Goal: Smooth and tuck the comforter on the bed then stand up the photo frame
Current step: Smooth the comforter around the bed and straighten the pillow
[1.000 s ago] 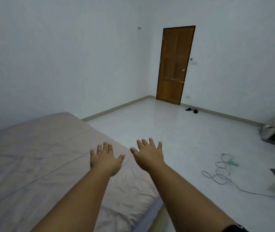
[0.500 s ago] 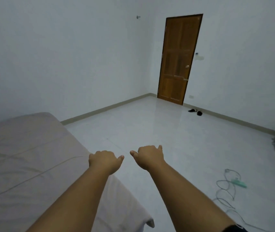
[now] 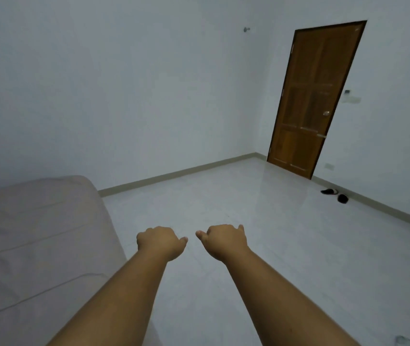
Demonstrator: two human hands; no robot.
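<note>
My left hand [image 3: 160, 242] and right hand [image 3: 225, 240] are curled into empty fists above the floor [image 3: 261, 221]. The comforter [image 3: 36, 236] lies at nine o'clock, smoothed; next I find the photo frame, unseen here.

both arms stretched forward; left hand [image 3: 161, 242] and right hand [image 3: 225, 240] fisted, knuckles up, side by side.

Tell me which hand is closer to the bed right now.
The left hand, curled beside the edge of the comforter. The right hand hangs farther out over the bare floor.
</note>
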